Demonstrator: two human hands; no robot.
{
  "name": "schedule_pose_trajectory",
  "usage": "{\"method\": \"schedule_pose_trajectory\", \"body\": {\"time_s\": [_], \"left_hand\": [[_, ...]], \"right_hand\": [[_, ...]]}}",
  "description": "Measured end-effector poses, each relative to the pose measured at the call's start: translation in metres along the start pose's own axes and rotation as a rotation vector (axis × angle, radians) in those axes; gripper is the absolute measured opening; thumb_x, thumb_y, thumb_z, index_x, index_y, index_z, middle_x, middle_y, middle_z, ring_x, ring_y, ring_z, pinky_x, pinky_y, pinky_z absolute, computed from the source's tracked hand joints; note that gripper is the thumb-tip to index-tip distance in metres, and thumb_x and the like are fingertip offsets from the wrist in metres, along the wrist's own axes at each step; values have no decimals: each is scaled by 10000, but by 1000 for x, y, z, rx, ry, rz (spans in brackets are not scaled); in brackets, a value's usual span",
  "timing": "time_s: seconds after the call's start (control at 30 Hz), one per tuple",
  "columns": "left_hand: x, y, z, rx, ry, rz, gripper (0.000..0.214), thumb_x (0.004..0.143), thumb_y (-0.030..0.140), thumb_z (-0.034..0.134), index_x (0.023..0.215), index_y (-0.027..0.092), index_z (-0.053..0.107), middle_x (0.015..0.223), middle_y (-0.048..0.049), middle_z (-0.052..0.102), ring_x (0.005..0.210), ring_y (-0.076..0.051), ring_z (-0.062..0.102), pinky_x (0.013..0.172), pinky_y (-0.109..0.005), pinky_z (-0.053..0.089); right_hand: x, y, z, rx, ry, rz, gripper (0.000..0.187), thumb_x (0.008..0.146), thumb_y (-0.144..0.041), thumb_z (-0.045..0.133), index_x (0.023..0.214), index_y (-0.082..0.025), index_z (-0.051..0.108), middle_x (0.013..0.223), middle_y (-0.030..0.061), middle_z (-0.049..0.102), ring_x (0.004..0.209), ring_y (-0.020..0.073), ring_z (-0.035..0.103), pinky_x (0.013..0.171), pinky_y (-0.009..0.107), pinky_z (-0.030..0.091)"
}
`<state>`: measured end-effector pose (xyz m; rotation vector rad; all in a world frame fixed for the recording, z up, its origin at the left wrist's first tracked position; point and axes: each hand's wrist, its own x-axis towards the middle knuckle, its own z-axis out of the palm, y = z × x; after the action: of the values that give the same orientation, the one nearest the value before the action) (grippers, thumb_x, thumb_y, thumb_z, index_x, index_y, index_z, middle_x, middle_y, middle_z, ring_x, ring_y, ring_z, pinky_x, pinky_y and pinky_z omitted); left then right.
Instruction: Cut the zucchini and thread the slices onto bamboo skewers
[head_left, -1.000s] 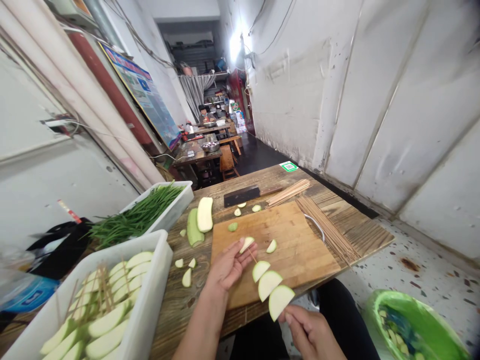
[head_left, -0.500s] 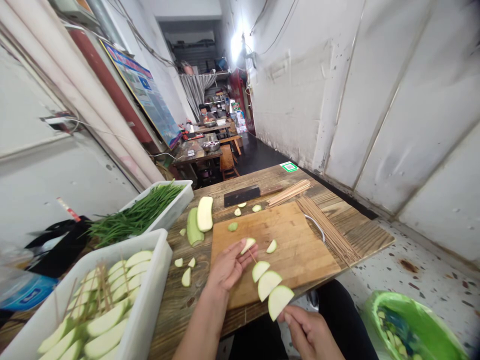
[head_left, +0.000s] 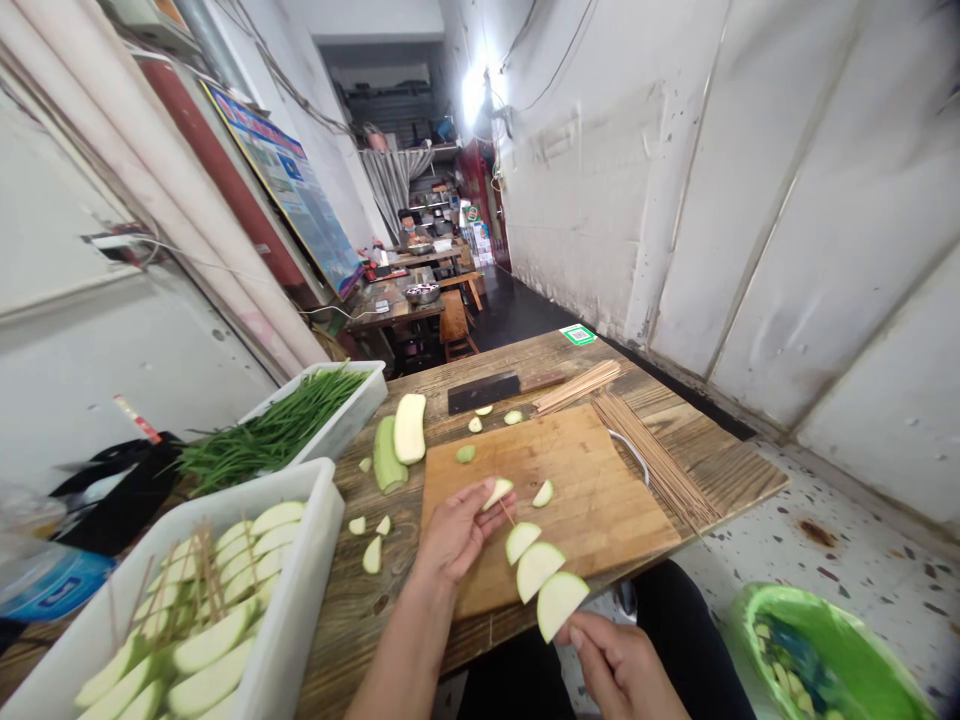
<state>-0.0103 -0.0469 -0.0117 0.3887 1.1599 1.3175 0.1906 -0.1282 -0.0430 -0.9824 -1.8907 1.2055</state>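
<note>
My left hand (head_left: 457, 530) pinches a small pale green zucchini slice (head_left: 496, 492) at the tip of a thin wooden skewer (head_left: 508, 514). Three half-round zucchini slices (head_left: 540, 571) are threaded along that skewer, the biggest closest to my right hand (head_left: 611, 655). The fingers of my right hand are closed at the skewer's lower end, which is mostly hidden behind the biggest slice. Below the skewer lies a wooden cutting board (head_left: 577, 450) with a loose wedge (head_left: 544, 493) and a green end piece (head_left: 466, 453) on it.
A cleaver (head_left: 484, 391) and bundled skewers (head_left: 652, 455) lie beyond and right of the board. Two zucchini pieces (head_left: 390, 455) are at its left. A white tub (head_left: 319, 530) holds skewered slices; another tub (head_left: 375, 385) holds green stalks. A green-lined bin (head_left: 862, 650) stands at right.
</note>
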Motion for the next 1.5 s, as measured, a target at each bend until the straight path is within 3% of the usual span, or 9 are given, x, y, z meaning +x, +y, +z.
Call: {"method": "schedule_pose_trajectory", "body": {"time_s": [0.33,0.53,0.77,0.97,1.3,1.5], "left_hand": [[0,-1,2,50,-22,2,89,794,88,565,821,56,643,822,-155,702,787,-211,678,782,-335,548],[-3,-4,5,62,-43,-5,90,786,88,573,804,53,654,808,-152,702,747,-204,678,781,-347,547],[-2,-6,6,82,-71,-32,95,782,87,575,808,54,660,819,-157,705,759,-207,681,749,-309,551],[-1,-8,8,29,-74,-92,82,764,94,600,820,61,650,838,-162,705,773,-210,682,730,-289,551],[1,-19,12,-26,-75,-156,91,755,131,620,813,61,630,768,-151,702,712,-215,681,666,-310,556],[-1,-24,19,-47,-89,-176,59,750,110,621,787,66,634,711,-108,686,627,-168,660,614,-259,542]], "right_hand": [[0,-2,-2,16,-31,50,369,932,-391,281,753,-163,509,512,-80,224,435,97,251,423,216,224],[0,-1,-1,-3,6,66,405,929,-420,279,743,-156,524,551,-59,296,482,102,301,462,212,263],[1,-4,-2,20,13,74,396,926,-428,292,720,-170,509,501,-79,225,437,96,253,418,208,232],[-1,9,5,50,30,59,374,931,-406,295,735,-174,513,490,-76,256,407,85,230,374,200,192],[-1,8,6,-42,119,5,403,938,-395,295,713,-172,544,551,-30,407,477,109,382,438,194,314],[2,10,6,-28,145,16,417,931,-434,297,723,-173,546,528,-41,373,446,104,343,412,196,294]]}}
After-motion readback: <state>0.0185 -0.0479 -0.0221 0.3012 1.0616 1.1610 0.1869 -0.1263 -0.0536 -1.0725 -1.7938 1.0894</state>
